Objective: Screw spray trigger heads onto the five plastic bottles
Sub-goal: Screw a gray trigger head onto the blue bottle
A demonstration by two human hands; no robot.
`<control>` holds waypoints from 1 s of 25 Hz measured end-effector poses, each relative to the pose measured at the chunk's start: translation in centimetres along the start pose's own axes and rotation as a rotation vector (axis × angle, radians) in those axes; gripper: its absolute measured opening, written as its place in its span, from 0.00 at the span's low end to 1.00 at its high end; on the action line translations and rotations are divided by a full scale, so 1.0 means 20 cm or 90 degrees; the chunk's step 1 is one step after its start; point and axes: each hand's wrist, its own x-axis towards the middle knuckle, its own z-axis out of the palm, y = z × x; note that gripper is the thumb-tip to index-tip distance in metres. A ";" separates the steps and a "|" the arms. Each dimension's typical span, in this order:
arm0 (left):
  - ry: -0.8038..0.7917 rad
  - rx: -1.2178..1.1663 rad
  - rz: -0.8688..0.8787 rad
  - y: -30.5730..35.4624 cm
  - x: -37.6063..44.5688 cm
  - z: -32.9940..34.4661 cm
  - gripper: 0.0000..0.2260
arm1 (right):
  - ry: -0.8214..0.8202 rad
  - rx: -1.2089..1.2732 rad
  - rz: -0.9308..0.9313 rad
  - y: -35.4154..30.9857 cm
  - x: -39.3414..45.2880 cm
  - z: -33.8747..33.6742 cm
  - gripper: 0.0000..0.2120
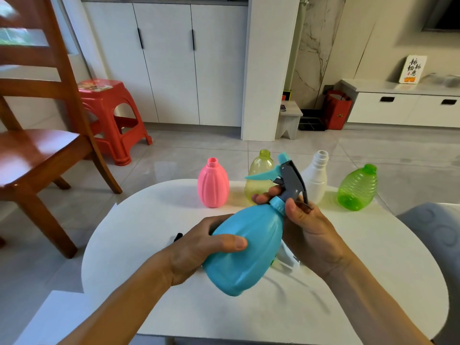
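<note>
blue bottle [245,247] is held above the white worktop [139,235], tilted with its neck pointing up and away from the person. the left hand [199,247] grips the fat body of it, thumb lying across the front. the right hand [302,222] has its fingers curled round the collar of the spray head [288,179], which is grey with a blue trigger and nozzle and sits on the neck of the bottle. at the far edge of the worktop four bottles stand in a row, all with open necks: a pink bottle [213,184], a yellow bottle [258,175] partly hidden behind the spray head, a white bottle [316,174], and a green bottle [358,188] which leans a little. under the blue bottle something white [287,258] lies on the worktop, and i cannot tell what it is. on the left of the worktop are a wooden chair [37,145] and a red stool [112,115] on the floor.
</note>
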 end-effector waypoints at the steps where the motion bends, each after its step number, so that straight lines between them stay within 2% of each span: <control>1: 0.031 0.026 0.026 0.00 0.00 0.01 0.25 | 0.026 -0.008 -0.011 0.00 0.00 0.00 0.18; 2: 0.078 0.090 0.061 0.00 -0.01 0.03 0.28 | 0.060 -0.014 -0.020 0.01 0.01 0.01 0.18; 3: 0.143 0.215 0.097 -0.01 -0.01 0.06 0.34 | 0.097 -0.025 -0.027 0.02 0.01 0.02 0.17; 5: 0.300 0.540 0.178 -0.07 0.00 0.15 0.43 | 0.167 -0.075 -0.030 0.06 0.00 0.02 0.14; 6: 0.357 0.631 0.227 -0.11 0.01 0.18 0.44 | 0.189 -0.101 -0.027 0.08 0.00 0.03 0.13; 7: 0.382 0.642 0.255 -0.13 0.01 0.21 0.44 | 0.191 -0.117 -0.027 0.10 0.00 0.04 0.14; 9: 0.361 0.551 0.270 -0.14 0.03 0.20 0.42 | 0.125 -0.109 -0.026 0.08 0.00 0.04 0.17; 12: 0.264 0.399 0.225 -0.12 0.03 0.15 0.40 | -0.002 -0.100 0.001 -0.03 0.01 0.05 0.18; 14: 0.191 0.315 0.189 -0.11 0.04 0.13 0.40 | -0.043 -0.134 0.020 -0.05 0.02 0.05 0.18; 16: 0.144 0.268 0.167 -0.10 0.04 0.12 0.40 | -0.015 -0.137 0.025 -0.03 0.02 0.07 0.19; 19: 0.166 0.255 0.166 -0.10 0.05 0.12 0.42 | 0.083 -0.151 0.025 0.02 0.01 0.09 0.24; 25: 0.207 0.273 0.182 -0.13 0.07 0.19 0.41 | 0.148 -0.221 -0.005 0.03 -0.02 0.13 0.17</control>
